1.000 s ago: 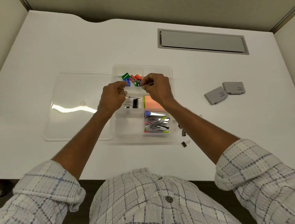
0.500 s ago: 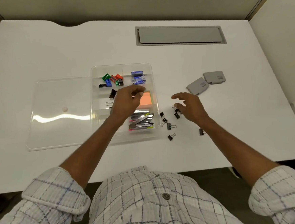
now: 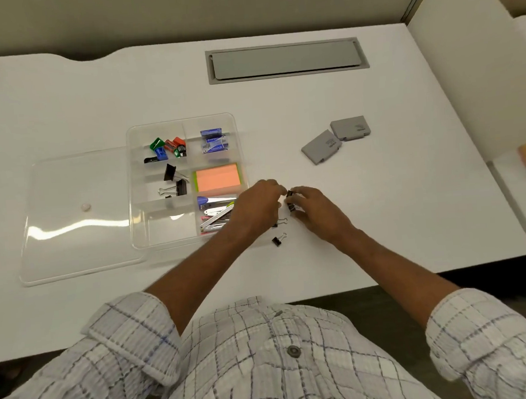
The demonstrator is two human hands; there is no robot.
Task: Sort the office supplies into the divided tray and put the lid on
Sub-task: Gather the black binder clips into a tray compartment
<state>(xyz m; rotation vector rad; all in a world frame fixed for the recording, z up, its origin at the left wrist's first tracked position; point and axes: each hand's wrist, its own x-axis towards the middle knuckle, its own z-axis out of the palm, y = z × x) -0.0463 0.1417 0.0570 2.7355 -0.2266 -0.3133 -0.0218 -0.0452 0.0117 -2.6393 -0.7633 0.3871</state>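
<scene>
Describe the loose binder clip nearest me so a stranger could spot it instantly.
Find the near right corner of the clear divided tray. Just right of it, nearer you than the left hand and right hand, lies a small black binder clip. Unlike the other loose clips, it lies alone, untouched.

Plain white surface (image 3: 90,102); orange paper sticky-note pad (image 3: 217,178), green-edged; small black metal binder clips (image 3: 276,241); white shirt sleeve (image 3: 131,342), blue-checked.

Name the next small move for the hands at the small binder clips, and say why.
Probably pick up the loose clip nearest the body. The right hand pinches one small binder clip, the left hand curls beside it, and that clip lies on the table outside the divided tray, where larger binder clips lie in one compartment.
</scene>
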